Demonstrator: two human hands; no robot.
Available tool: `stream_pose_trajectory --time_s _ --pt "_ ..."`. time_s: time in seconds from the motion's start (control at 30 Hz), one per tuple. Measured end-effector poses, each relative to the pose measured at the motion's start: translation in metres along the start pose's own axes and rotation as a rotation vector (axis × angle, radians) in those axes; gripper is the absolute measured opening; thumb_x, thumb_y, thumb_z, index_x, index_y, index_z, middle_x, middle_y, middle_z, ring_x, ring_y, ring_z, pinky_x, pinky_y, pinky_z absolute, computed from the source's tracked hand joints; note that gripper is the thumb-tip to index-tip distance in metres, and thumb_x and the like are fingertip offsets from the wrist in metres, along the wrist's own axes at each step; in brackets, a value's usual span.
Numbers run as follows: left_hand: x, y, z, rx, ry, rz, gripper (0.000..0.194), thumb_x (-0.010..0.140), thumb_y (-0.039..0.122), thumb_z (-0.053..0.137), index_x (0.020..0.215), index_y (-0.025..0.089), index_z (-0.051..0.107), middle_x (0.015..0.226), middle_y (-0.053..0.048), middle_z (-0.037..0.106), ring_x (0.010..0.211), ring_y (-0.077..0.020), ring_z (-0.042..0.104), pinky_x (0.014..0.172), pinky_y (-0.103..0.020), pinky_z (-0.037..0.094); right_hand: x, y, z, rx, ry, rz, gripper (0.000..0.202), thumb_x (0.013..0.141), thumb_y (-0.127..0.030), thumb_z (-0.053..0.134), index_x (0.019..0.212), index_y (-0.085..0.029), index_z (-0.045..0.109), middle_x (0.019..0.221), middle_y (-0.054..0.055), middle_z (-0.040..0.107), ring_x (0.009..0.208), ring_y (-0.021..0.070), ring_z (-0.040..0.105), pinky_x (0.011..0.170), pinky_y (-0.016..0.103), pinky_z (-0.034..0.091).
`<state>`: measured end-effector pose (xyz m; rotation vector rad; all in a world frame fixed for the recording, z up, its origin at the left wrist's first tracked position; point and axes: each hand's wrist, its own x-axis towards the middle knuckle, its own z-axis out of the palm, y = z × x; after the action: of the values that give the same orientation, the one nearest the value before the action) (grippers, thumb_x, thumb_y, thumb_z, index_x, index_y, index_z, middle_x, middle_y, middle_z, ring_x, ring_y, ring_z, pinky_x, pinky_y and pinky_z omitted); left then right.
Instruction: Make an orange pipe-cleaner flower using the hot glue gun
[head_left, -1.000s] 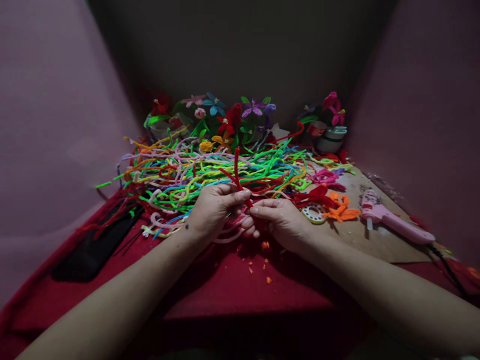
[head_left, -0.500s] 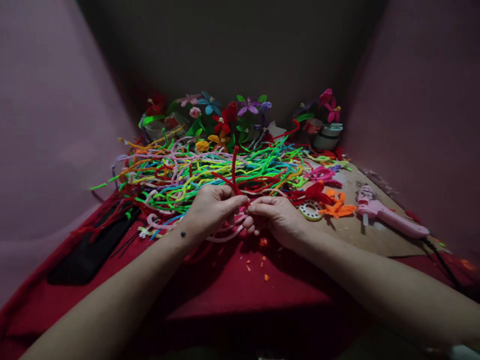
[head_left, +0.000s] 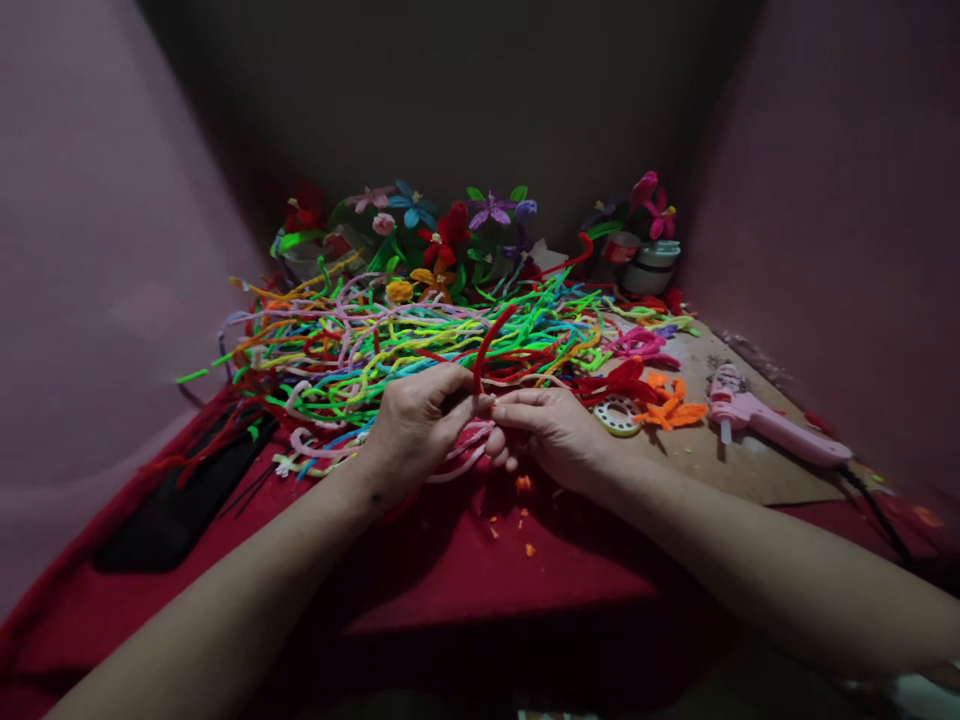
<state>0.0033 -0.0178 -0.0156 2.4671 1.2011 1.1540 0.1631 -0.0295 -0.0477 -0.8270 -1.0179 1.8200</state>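
Note:
A red pipe cleaner [head_left: 491,345] rises from between my fingertips, its upper end leaning right. My left hand [head_left: 427,420] pinches it near its lower part, thumb pressed to the fingers. My right hand [head_left: 547,425] meets the left fingertips and is closed in a pinch at the same spot; the lower part of the red stem is hidden there. Just behind my hands lies a heap of many-coloured pipe cleaners [head_left: 375,345]. Close to my right hand are red pipe-cleaner petals [head_left: 630,380] and a round holed disc [head_left: 617,415].
A pink glue gun [head_left: 780,430] and orange pipe-cleaner petals [head_left: 671,405] lie on a board [head_left: 739,470] at the right. A black flat object [head_left: 172,500] lies at the left. Pipe-cleaner flowers [head_left: 442,240] stand at the back. Orange scraps [head_left: 530,550] dot the red cloth [head_left: 465,590].
The red pipe cleaner's upper end has swung from upright to leaning right. My left hand has turned slightly, and both hands remain together at the fingertips.

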Motion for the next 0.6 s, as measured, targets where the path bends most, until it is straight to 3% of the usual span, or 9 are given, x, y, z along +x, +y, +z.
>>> stream_pose_trajectory --time_s 0.13,0.23,0.3,0.43,0.6 --pt "0.002 0.001 -0.001 -0.172 -0.063 -0.138 0.011 0.075 0.022 0.057 0.067 0.014 0.061 0.057 0.002 0.053 0.053 -0.0076 0.046 0.050 -0.017 0.037 -0.001 -0.002 0.002 -0.008 0.012 0.002 0.017 0.070 -0.027 0.064 0.073 -0.011 0.061 0.052 0.002 0.064 0.042 0.0111 0.058 0.040 0.020 0.044" --pt "0.002 0.001 -0.001 -0.248 -0.083 -0.140 0.011 0.076 0.024 0.057 0.076 0.014 0.064 0.066 0.000 0.059 0.058 -0.0093 0.052 0.055 -0.018 0.040 -0.001 -0.003 0.002 0.000 0.017 -0.001 0.016 0.069 -0.026 0.065 0.071 -0.012 0.060 0.052 0.002 0.064 0.042 0.0115 0.058 0.040 0.020 0.045" --pt "0.001 -0.001 -0.002 -0.205 -0.081 -0.046 0.014 0.079 0.024 0.055 0.084 0.015 0.065 0.074 -0.003 0.061 0.066 -0.0107 0.055 0.060 -0.019 0.042 -0.001 -0.003 0.001 -0.003 0.004 -0.009 0.014 0.068 -0.025 0.065 0.069 -0.012 0.059 0.052 0.002 0.064 0.042 0.0114 0.058 0.040 0.020 0.045" --pt "-0.001 -0.009 -0.003 0.098 -0.119 0.228 0.018 0.084 0.021 0.047 0.087 0.017 0.064 0.080 -0.004 0.058 0.069 -0.0101 0.053 0.061 -0.019 0.040 0.001 -0.001 -0.002 -0.023 -0.015 -0.017 0.013 0.068 -0.025 0.064 0.066 -0.013 0.058 0.052 0.002 0.064 0.042 0.0113 0.058 0.039 0.020 0.045" --pt "0.000 -0.007 -0.010 0.355 -0.186 0.354 0.020 0.085 0.019 0.043 0.079 0.017 0.062 0.079 -0.005 0.054 0.068 -0.0110 0.047 0.057 -0.021 0.035 -0.002 -0.004 -0.001 -0.093 -0.021 -0.015 0.014 0.069 -0.026 0.062 0.067 -0.012 0.059 0.051 0.002 0.064 0.040 0.0097 0.055 0.041 0.019 0.044"
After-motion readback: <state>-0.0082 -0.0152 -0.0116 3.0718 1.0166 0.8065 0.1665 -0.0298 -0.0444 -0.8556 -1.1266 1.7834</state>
